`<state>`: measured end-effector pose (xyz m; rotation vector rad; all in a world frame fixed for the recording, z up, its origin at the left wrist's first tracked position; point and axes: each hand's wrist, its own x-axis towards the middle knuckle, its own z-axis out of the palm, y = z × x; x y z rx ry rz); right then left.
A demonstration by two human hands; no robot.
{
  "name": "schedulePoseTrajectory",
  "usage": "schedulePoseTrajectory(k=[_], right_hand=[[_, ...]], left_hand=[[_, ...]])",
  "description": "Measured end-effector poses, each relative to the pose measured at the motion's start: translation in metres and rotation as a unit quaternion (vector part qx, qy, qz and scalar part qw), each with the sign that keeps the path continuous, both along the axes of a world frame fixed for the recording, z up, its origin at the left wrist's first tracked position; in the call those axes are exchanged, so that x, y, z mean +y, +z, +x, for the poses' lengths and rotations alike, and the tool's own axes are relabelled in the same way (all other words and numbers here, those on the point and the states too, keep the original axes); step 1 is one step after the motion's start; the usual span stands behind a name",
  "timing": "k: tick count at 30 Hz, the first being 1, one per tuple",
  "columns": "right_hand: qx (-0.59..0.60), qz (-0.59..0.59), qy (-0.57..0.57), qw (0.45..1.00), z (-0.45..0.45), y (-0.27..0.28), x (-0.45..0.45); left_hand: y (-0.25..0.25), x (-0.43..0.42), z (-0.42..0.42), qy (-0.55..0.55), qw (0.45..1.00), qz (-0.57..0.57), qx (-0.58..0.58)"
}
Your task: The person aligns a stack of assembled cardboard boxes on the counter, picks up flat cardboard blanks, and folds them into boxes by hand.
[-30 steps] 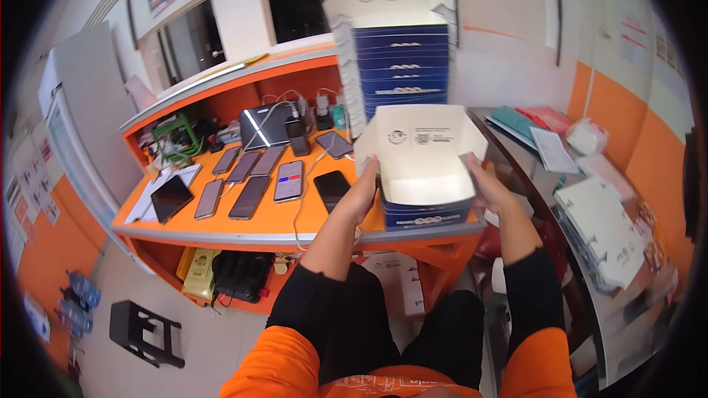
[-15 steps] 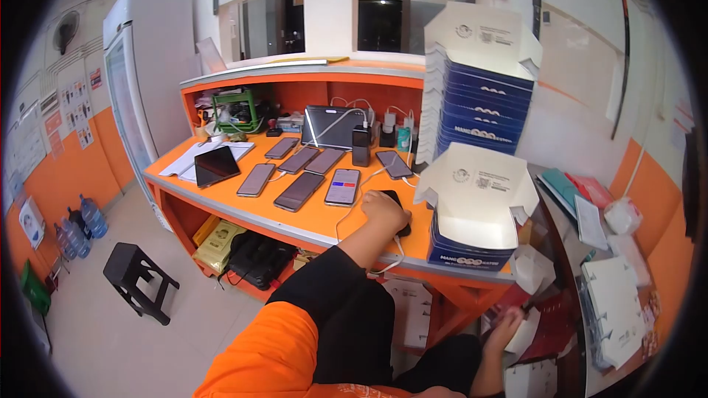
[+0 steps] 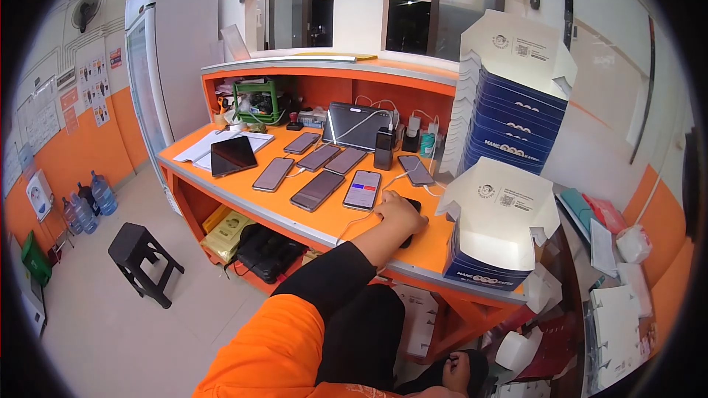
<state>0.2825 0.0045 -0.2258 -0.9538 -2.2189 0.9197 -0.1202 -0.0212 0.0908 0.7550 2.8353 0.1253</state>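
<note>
The left hand partly covered a dark phone on the orange table, seemingly handling it; a sure hold seemed needed next. The right hand was curled; neither grip could I tell.

Interior: white walls above an orange lower band; pale floor bearing a black stool; tall refrigerator beside an orange workbench; dark window behind; wall fan, upper left.
</note>
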Motion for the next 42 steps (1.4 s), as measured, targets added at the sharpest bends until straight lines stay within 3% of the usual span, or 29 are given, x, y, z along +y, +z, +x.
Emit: schedulePoseTrajectory(k=[3,6,8,9,11,13,14,15,17,18,20,21,22,24,28,31,34,37,40,42], right_hand=[[-0.009,-0.004,0.001,1.000,-0.002,-0.003,0.001],[0.007,-0.015,0.001,1.000,-0.003,-0.010,0.006],[-0.017,-0.046,-0.006,0.999,-0.004,0.011,0.000],[0.030,0.009,-0.004,0.999,-0.005,0.008,0.002],[0.124,0.120,-0.001,0.985,-0.003,-0.002,0.009],[0.104,0.078,-0.072,0.989,0.010,0.014,0.024],[0.093,0.055,-0.107,0.988,0.021,0.027,0.031],[0.110,0.144,-0.133,0.974,0.028,0.047,0.040],[0.072,0.358,-0.192,0.911,0.052,0.106,0.058],[0.017,0.479,-0.218,0.850,0.067,0.138,0.067],[0.020,0.582,-0.271,0.766,0.090,0.194,0.080],[-0.074,0.595,-0.357,0.716,0.105,0.212,0.082],[-0.163,0.599,-0.438,0.651,0.118,0.226,0.085],[-0.199,0.560,-0.412,0.691,0.146,0.256,0.092],[-0.351,0.416,-0.395,0.741,0.202,0.245,0.113],[-0.262,0.532,-0.390,0.704,0.242,0.215,0.139],[-0.297,0.395,-0.407,0.768,0.275,0.218,0.150],[-0.261,0.304,-0.391,0.829,0.279,0.239,0.142],[-0.264,0.206,-0.402,0.852,0.267,0.268,0.134],[-0.230,0.238,-0.357,0.874,0.290,0.266,0.144]], left_hand=[[0.001,-0.005,0.000,-0.007,1.000,0.012,0.007],[-0.006,-0.017,0.006,-0.029,0.995,0.046,0.086],[-0.017,-0.038,0.034,-0.056,0.968,0.118,0.214],[-0.022,-0.052,0.054,-0.070,0.946,0.153,0.277],[-0.015,-0.093,0.103,-0.181,0.915,0.272,0.239],[-0.020,-0.124,0.143,-0.313,0.882,0.350,0.038],[-0.028,-0.132,0.155,-0.395,0.844,0.337,-0.133],[-0.051,-0.126,0.160,-0.480,0.796,0.252,-0.268],[-0.145,-0.090,0.170,-0.574,0.622,0.093,-0.524],[-0.204,-0.065,0.170,-0.583,0.503,0.027,-0.638],[-0.257,-0.027,0.168,-0.626,0.592,-0.098,-0.498],[-0.274,-0.018,0.169,-0.639,0.627,-0.158,-0.417],[-0.287,-0.013,0.167,-0.608,0.636,-0.148,-0.451],[-0.305,-0.002,0.164,-0.544,0.654,-0.128,-0.511],[-0.347,0.005,0.166,-0.570,0.728,-0.053,-0.378],[-0.390,0.009,0.170,-0.589,0.748,0.013,-0.306],[-0.403,0.012,0.180,-0.580,0.754,0.001,-0.309],[-0.401,0.009,0.184,-0.562,0.766,-0.012,-0.311],[-0.405,0.010,0.181,-0.557,0.765,-0.019,-0.324],[-0.399,0.016,0.176,-0.554,0.758,-0.062,-0.338]])
